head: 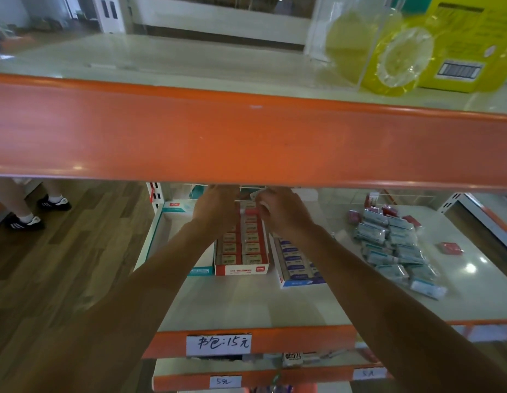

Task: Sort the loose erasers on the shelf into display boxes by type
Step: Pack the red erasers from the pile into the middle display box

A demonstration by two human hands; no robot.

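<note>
Both my hands reach to the back of the middle shelf (pixel 246 304), their fingertips hidden behind the orange lip of the shelf above. My left hand (pixel 215 208) hovers over the far end of the red display box (pixel 241 268), which is filled with rows of erasers. My right hand (pixel 280 214) pinches a small wrapped eraser (pixel 256 194) just above that box. A blue display box (pixel 297 279) with blue-labelled erasers stands to the right. A teal display box (pixel 175 211) stands to the left. A heap of loose wrapped erasers (pixel 394 245) lies further right, with small red erasers (pixel 452 248) around it.
The upper shelf's orange front strip (pixel 246 137) blocks much of the view. Yellow packaged goods (pixel 402 49) sit on that upper shelf at the right. Lower shelves carry price labels (pixel 218 344). A person's feet (pixel 37 211) stand on the wooden floor at the left.
</note>
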